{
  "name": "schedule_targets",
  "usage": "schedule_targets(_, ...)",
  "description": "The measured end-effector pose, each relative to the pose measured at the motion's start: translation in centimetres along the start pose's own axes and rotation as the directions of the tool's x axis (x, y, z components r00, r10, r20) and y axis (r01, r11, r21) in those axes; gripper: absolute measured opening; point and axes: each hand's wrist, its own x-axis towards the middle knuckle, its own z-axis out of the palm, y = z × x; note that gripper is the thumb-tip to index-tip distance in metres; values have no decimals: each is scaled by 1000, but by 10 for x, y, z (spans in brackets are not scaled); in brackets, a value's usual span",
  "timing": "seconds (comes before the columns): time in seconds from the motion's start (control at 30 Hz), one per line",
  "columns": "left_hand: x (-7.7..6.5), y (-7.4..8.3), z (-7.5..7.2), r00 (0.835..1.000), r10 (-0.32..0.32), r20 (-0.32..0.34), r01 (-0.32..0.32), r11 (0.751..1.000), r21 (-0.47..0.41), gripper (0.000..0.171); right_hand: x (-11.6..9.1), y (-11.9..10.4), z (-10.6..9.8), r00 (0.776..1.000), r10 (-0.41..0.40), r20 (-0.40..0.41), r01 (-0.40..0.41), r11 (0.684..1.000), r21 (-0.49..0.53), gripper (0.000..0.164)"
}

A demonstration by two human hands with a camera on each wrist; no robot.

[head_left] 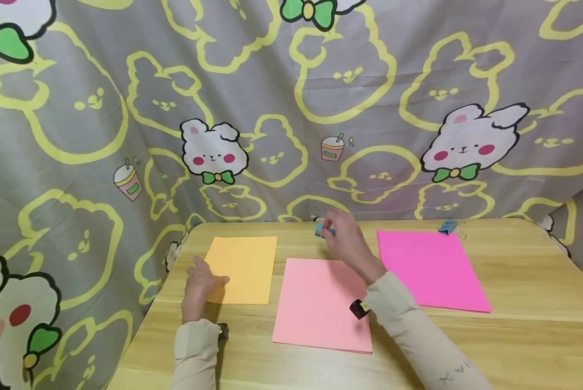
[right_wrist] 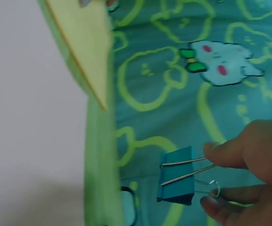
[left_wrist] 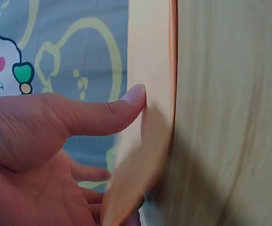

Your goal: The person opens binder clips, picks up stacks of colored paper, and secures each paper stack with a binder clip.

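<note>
A stack of light orange paper (head_left: 244,268) lies on the left of the table. At its left edge is my left hand (head_left: 201,284). In the left wrist view, the thumb presses on top of the paper (left_wrist: 150,47) while the fingers reach beneath; the near part of the sheets bends up between them. Behind the pale pink paper, my right hand (head_left: 346,241) holds a blue binder clip (head_left: 319,230) above the far table edge. The right wrist view shows thumb and fingers pinching the wire handles of this clip (right_wrist: 176,176), with no paper in it.
Pale pink paper (head_left: 320,314) lies in the middle of the wooden table (head_left: 539,281). To its right is bright magenta paper (head_left: 430,271), with another blue binder clip (head_left: 448,227) at its far right corner. A patterned curtain (head_left: 272,81) hangs behind and to the left.
</note>
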Motion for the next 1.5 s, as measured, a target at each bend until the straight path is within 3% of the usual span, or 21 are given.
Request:
schedule_targets(0.27,2,-2,-3,999,52,6,-52,999,7,82,-39,0,-30,986,150,68,-152,988,30,13)
schedule_targets(0.37,3,-4,-3,996,85,-13,-84,996,3,73,-51,7,-39,981,163,109,-168,985,35,22)
schedule_targets(0.47,4,-4,-3,995,101,-19,-101,995,-5,63,-60,18,-48,974,168,150,-174,985,22,39)
schedule_targets(0.6,6,-6,-3,996,93,-4,-93,996,-2,62,-70,32,-60,968,175,183,-176,984,-11,56)
schedule_targets(0.67,7,-7,-2,993,114,-9,-114,994,-7,52,-72,37,-69,965,174,194,-175,984,-12,62)
schedule_targets(0.83,10,-8,-1,969,237,-68,-240,969,-52,18,-73,46,-91,964,163,208,-164,986,-12,66)
schedule_targets(0.93,10,-7,-2,956,278,-89,-286,954,-91,17,-75,54,-104,967,155,202,-149,988,-44,65)
schedule_targets(1.07,9,-6,-3,956,277,-96,-288,949,-131,12,-81,65,-116,970,146,194,-131,987,-89,63)
schedule_targets(1.13,9,-6,-3,954,285,-95,-297,940,-169,20,-83,71,-120,970,140,197,-124,988,-93,64)
schedule_targets(1.27,11,-4,-4,951,297,-89,-310,890,-335,44,-88,81,-127,968,141,208,-126,989,-80,68)
schedule_targets(1.5,7,1,-9,970,217,-106,-237,760,-605,36,-92,90,-139,962,164,219,-149,985,-84,71)
